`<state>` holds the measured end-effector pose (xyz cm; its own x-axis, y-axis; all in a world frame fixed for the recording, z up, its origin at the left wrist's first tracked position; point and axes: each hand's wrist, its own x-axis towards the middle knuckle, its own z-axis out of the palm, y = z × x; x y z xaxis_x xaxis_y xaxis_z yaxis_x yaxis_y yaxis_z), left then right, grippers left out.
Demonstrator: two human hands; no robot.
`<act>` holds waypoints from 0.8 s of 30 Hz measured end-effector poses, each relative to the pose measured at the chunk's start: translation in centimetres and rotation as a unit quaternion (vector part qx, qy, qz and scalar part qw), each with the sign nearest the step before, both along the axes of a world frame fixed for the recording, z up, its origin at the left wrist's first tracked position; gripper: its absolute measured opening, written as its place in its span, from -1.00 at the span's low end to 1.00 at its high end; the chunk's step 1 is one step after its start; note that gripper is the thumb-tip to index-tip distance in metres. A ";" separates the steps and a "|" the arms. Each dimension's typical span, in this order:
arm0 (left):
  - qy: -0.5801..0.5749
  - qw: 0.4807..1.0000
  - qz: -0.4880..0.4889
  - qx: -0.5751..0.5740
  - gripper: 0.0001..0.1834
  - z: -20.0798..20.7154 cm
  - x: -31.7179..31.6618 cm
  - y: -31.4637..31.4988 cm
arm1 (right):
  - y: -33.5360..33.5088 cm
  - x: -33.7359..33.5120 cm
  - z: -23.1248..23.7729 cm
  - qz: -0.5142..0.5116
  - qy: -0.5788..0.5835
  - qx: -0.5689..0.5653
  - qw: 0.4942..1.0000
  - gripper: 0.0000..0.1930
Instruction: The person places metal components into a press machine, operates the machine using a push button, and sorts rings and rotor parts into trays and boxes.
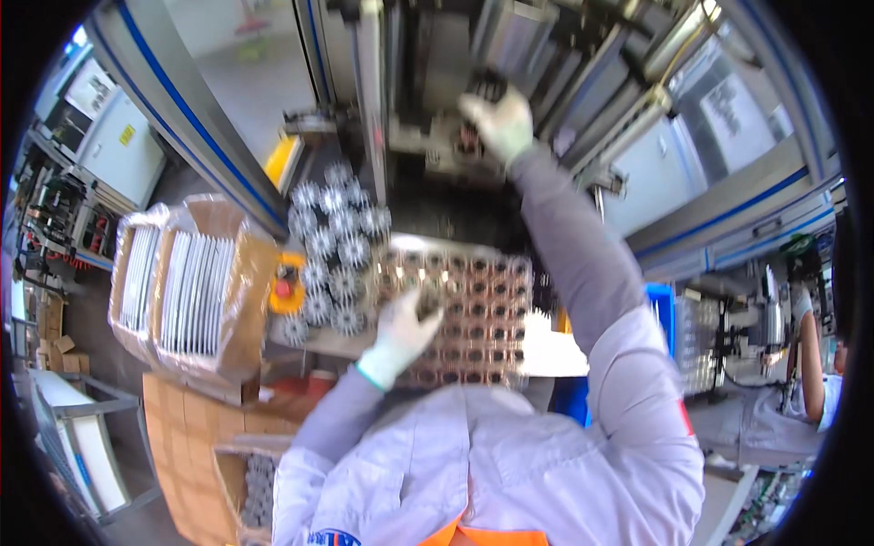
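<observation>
Left hand (401,332) closes its grip on a round part (426,305) over the tray (482,309). Right hand (499,120), at twelve o'clock, grips a dark part (484,86) at the machine (428,136).

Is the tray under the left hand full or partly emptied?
Mostly full: the tray shows copper-wound parts in nearly every visible pocket; the left hand hides some.

Both hands wear white knit gloves — the left hand (401,332) has a thin teal band at the cuff, while the right hand (499,121) shows a plain white cuff. The sleeves are long and pale grey-lilac, of a smooth work-jacket cloth that creases at the elbows. The right sleeve carries a small red patch on the upper arm. At the chest the jacket opens on an orange collar or lining — a blue printed mark sits on the left breast.
</observation>
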<state>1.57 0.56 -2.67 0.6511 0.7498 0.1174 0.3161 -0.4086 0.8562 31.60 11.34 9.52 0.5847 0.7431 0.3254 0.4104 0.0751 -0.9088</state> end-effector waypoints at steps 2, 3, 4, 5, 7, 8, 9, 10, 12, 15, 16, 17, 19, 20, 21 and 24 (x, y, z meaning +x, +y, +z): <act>-0.004 0.998 0.004 -0.056 -0.79 0.1 0.1 -0.3 | -0.6 0.0 1.9 0.043 0.078 -0.061 0.994 -0.67; -0.002 0.993 0.010 -0.115 -0.79 0.0 0.4 -0.2 | -1.3 -0.7 1.8 0.006 -0.012 -0.041 0.999 -0.68; -0.008 0.993 0.011 -0.118 -0.78 -0.1 0.5 -0.2 | -2.9 -1.1 1.6 0.053 0.042 -0.039 0.997 -0.67; 0.010 0.994 0.004 -0.107 -0.76 -0.6 0.2 -0.1 | -5.4 -2.6 1.9 0.077 0.094 -0.080 0.989 -0.66; -0.017 0.993 -0.008 -0.112 -0.75 -1.1 -0.1 -0.3 | -10.1 -4.4 1.1 0.116 0.095 -0.127 0.981 -0.66; -0.002 0.996 -0.031 -0.088 -0.75 -1.0 0.0 -0.3 | -12.6 -3.9 -0.7 0.122 0.046 -0.132 0.983 -0.69; 0.014 0.997 -0.050 -0.065 -0.75 -0.7 -0.4 -0.2 | -15.4 -4.4 -0.5 0.124 0.126 -0.218 0.960 -0.59; 0.040 0.995 -0.080 -0.047 -0.77 -0.2 -0.1 -0.4 | -18.8 -4.3 -1.4 0.131 0.120 -0.201 0.963 -0.61; 0.054 0.989 -0.141 -0.009 -0.78 1.0 0.0 -1.1 | -24.7 -3.8 -1.7 0.140 0.083 -0.225 0.961 -0.64; 0.063 0.956 -0.274 0.085 -0.79 1.6 0.2 -3.0 | -31.3 -4.2 3.1 0.056 0.140 -0.353 0.924 -0.62; 0.065 0.943 -0.306 0.109 -0.79 1.1 0.8 -3.6 | -33.6 -3.2 2.7 0.032 0.136 -0.330 0.934 -0.62; 0.048 0.926 -0.343 0.150 -0.78 1.6 1.5 -4.9 | -36.7 -3.3 4.2 -0.006 0.114 -0.297 0.948 -0.61; 0.053 0.889 -0.391 0.233 -0.68 1.5 1.7 -6.8 | -40.5 -4.4 7.8 -0.098 0.120 -0.339 0.928 -0.61; 0.079 0.876 -0.413 0.235 -0.64 1.9 2.1 -7.2 | -41.7 -3.9 8.1 -0.106 0.139 -0.321 0.931 -0.61; 0.073 0.874 -0.420 0.234 -0.62 1.1 2.9 -7.8 | -43.1 -3.4 8.4 -0.132 0.089 -0.325 0.932 -0.61; 0.116 0.850 -0.447 0.253 -0.68 2.0 4.0 -8.3 | -46.0 -2.1 11.7 -0.180 -0.060 -0.380 0.905 -0.53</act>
